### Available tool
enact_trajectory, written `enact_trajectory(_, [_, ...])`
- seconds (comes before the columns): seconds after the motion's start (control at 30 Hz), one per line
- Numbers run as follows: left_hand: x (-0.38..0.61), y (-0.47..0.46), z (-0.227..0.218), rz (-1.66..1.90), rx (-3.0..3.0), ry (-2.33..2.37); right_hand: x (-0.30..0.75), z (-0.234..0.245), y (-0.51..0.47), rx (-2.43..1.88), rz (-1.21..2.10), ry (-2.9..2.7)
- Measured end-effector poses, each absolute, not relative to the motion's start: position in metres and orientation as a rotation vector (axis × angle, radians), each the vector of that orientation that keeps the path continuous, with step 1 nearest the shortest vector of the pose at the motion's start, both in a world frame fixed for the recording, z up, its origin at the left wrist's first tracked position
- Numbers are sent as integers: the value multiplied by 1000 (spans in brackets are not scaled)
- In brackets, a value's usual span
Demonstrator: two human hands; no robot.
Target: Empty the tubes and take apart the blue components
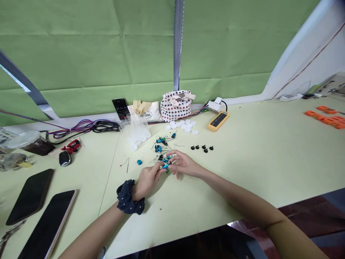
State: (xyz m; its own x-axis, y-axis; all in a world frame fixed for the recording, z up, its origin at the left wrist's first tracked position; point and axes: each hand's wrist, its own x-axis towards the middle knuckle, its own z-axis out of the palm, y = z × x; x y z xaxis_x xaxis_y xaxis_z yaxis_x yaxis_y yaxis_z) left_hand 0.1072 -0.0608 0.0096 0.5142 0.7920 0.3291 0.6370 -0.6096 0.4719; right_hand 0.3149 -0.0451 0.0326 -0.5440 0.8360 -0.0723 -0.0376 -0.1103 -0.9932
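Observation:
A small blue metal part with a black end is pinched between the thumb and fingers of my left hand, which wears a dark dotted scrunchie at the wrist. From the right, my right hand meets the black end with its thumb and fingertips, the other fingers curled. Just beyond the fingers lies a loose cluster of similar blue and black parts with thin wires. A round blue piece sits left of the cluster. Several small black pieces lie to the right.
Behind the parts are white round caps, clear plastic tubes, a patterned pouch and a yellow power strip. Phones, a key fob and a drink cup occupy the left. Orange objects lie far right.

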Motion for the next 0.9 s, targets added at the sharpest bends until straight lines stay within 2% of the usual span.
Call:
enact_trajectory(0.13, [109,-62,11,733,2492,1192,313,27,-46,-1022,1710,-1529])
enact_trajectory(0.27, [109,-61,13,748,2455,1197,316,25,-45,-893,1604,-1583])
enact_trajectory(0.4, [109,-60,12,734,2411,1186,319,26,-45,-790,1650,-1551])
enact_trajectory(0.6, [110,-61,8,687,2392,1208,317,24,-44,-1070,1687,-1505])
enact_trajectory(0.8, [110,-61,9,709,2366,1203,319,28,-45,-846,1658,-1523])
enact_trajectory(0.9, [112,-61,10,702,2382,1209,319,27,-45,-963,1735,-1490])
